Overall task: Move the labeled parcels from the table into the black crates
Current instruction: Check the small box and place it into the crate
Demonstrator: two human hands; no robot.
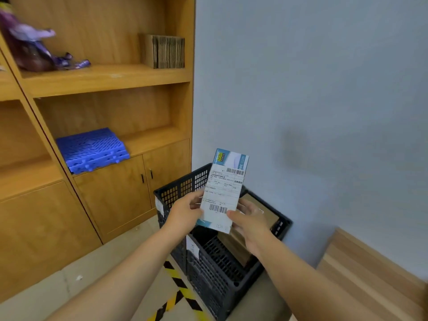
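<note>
While both hands, left [185, 213] and right [251, 222], grip it, the labeled parcel [223, 191] hangs above the black crates [222, 258].

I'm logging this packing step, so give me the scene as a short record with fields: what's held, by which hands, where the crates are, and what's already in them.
held item: labeled parcel, a white and teal box with a shipping label facing the camera
left hand: grips the parcel's lower left edge
right hand: grips its lower right edge
parcel position: held upright above the crates, not yet inside
black crates: on the floor by the grey wall, below the hands
crate contents: brown cardboard parcel in the far crate
nearby: wooden shelf unit to the left
</note>
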